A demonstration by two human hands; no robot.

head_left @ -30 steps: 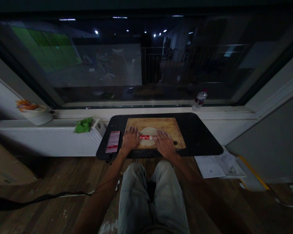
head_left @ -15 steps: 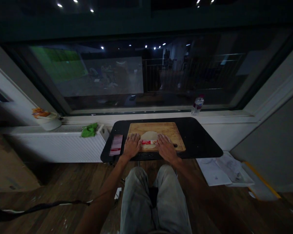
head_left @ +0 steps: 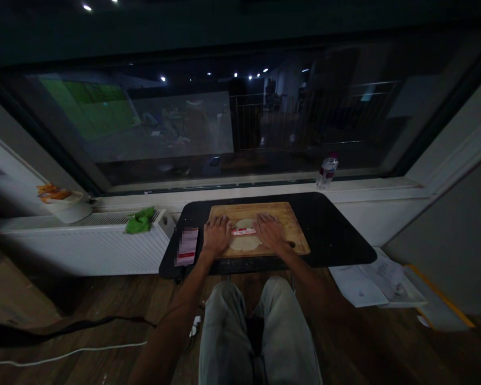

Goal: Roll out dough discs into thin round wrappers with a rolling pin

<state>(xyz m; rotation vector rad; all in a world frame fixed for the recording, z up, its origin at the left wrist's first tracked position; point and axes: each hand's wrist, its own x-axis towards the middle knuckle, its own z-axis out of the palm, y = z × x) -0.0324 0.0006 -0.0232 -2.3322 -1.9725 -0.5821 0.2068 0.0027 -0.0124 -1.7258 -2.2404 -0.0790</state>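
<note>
Dough (head_left: 244,244) lies under a red-and-white roller (head_left: 243,231) — left hand (head_left: 217,236) and right hand (head_left: 270,232) over its ends, fingers (head_left: 223,220) outstretched, unclenched.

From above and well behind the bare left hand (head_left: 217,234) and right hand (head_left: 270,231), the head view faces forward and down.

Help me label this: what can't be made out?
Head view:
Ends of the red-and-white printed cylinder: hidden beneath the left hand and right hand.
Its lettering: too small.
Screen text on rectangular pink-screened phone: pixelated.
Brown cardboard box: cut by left edge.
</note>
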